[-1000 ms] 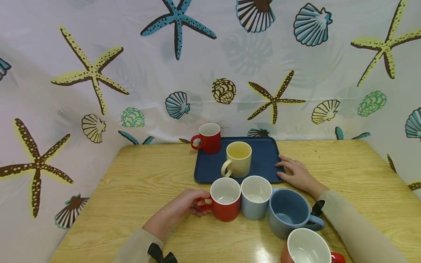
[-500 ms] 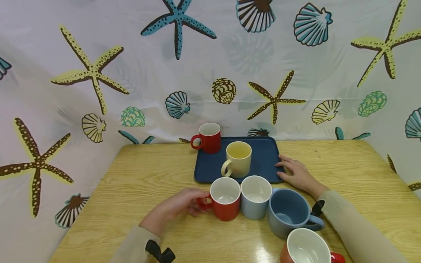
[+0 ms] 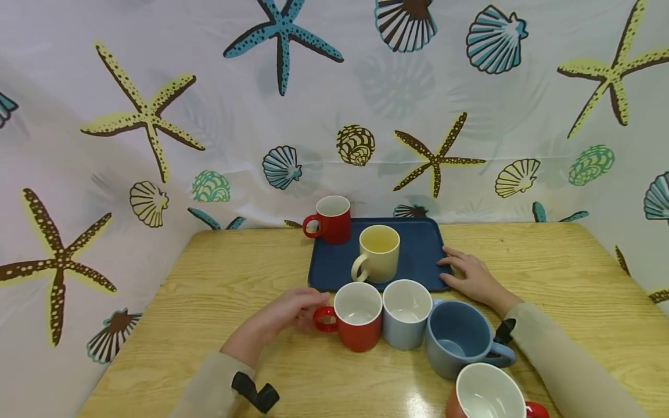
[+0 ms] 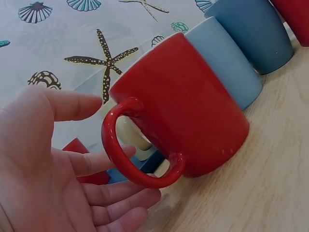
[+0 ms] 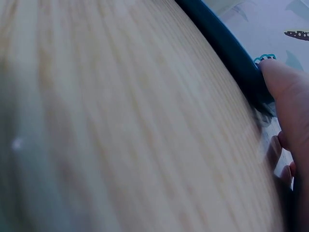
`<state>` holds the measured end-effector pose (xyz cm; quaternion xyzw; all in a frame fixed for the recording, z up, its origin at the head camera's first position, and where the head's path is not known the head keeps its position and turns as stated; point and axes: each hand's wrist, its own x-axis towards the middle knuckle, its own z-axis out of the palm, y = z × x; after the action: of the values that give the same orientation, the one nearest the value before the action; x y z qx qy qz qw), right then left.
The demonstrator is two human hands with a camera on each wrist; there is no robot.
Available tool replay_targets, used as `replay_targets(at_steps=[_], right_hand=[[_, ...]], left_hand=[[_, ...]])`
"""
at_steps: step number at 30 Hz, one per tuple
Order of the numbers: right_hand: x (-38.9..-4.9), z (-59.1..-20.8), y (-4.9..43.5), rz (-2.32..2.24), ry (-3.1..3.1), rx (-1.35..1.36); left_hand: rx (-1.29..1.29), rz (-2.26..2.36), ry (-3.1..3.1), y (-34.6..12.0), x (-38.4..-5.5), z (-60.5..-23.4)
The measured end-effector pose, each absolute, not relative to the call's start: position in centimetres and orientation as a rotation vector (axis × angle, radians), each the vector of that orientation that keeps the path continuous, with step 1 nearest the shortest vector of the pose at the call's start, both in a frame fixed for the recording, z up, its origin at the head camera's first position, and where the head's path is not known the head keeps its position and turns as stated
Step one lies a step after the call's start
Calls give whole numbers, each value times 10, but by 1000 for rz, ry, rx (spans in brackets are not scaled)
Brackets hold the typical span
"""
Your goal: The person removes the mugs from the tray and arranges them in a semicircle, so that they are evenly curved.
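A red mug (image 3: pixel 359 328) with a white inside stands on the table, its handle (image 4: pixel 113 140) turned toward my left hand (image 3: pixel 292 313). In the left wrist view the thumb is apart from the handle and the fingers (image 4: pixel 118 195) lie spread behind and below it; nothing is gripped. My right hand (image 3: pixel 473 280) rests its fingertips on the right edge of a dark blue tray (image 3: pixel 418 261). The right wrist view shows the thumb (image 5: pixel 277 77) touching that rim. On the tray stand a cream mug (image 3: pixel 384 261) and, at the back left, another red mug (image 3: pixel 337 226).
Beside the near red mug stands a light blue mug (image 3: pixel 405 325), then a larger blue mug (image 3: pixel 444 354) by my right forearm. Another red mug (image 3: pixel 460 406) with a white inside is at the bottom edge. A patterned cloth (image 3: pixel 324 116) hangs behind the table.
My left hand has let go of the red mug's handle, its fingers loosening and shifting slightly back and away. The mugs, tray and right hand look the same.
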<state>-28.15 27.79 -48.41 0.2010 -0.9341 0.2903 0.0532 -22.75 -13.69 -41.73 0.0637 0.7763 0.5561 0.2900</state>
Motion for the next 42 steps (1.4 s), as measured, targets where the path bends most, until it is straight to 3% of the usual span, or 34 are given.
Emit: replay_targets(at_steps=[14, 42], right_hand=[[-279, -483, 277, 881, -2856, 598], [-283, -487, 279, 867, -2860, 599]], left_hand=[[175, 1562, 2068, -123, -248, -415], [-50, 1706, 1927, -92, -286, -410]])
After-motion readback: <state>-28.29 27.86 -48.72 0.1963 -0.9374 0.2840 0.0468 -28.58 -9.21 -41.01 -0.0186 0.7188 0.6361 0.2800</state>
